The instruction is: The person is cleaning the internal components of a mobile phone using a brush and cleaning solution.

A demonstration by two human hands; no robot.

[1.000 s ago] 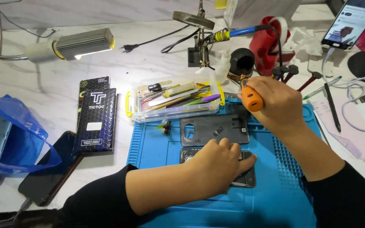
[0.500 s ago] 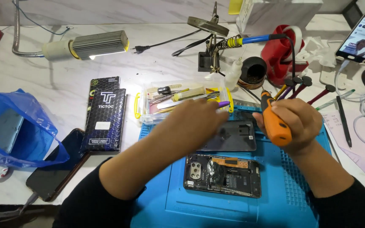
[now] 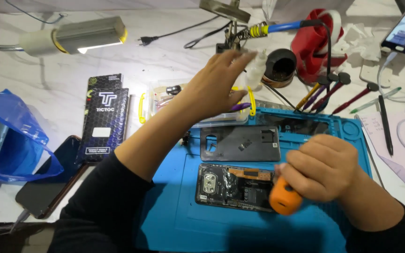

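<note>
At the far left a blue bag [image 3: 5, 136] sits well away from both hands, a dark phone [image 3: 48, 182] beside it, then two black boxes [image 3: 104, 119] under the lamp [image 3: 78, 35].

The left hand [image 3: 216, 84] is raised over the clear tool tray [image 3: 198, 100], well up and left of the right hand's grip, its fingers [image 3: 240, 58] spread and stretched toward a small white bottle [image 3: 257, 70]. They hold nothing; whether the tips touch the bottle I cannot tell. Just past it are a round tin [image 3: 281, 68] and a soldering iron [image 3: 277, 29] on its stand.

On the blue mat [image 3: 174, 215], the back cover [image 3: 240, 143] lies just up and left of the grip. The opened phone [image 3: 235, 185] lies right beside the grip, to its left, board and camera block bare.

The right hand [image 3: 326, 166] is closed firmly round an orange screwdriver [image 3: 284, 197], its butt end toward the camera; the tip is hidden under the hand, at the phone's right end.

To work well here, I judge the driver should stay low and still while the other hand reaches, so the tip does not skate over the bare board. The reach should pass above the tray and keep clear of the iron. The red stand [image 3: 315, 42] and loose tools [image 3: 333, 91] lie up and right of the grip.
</note>
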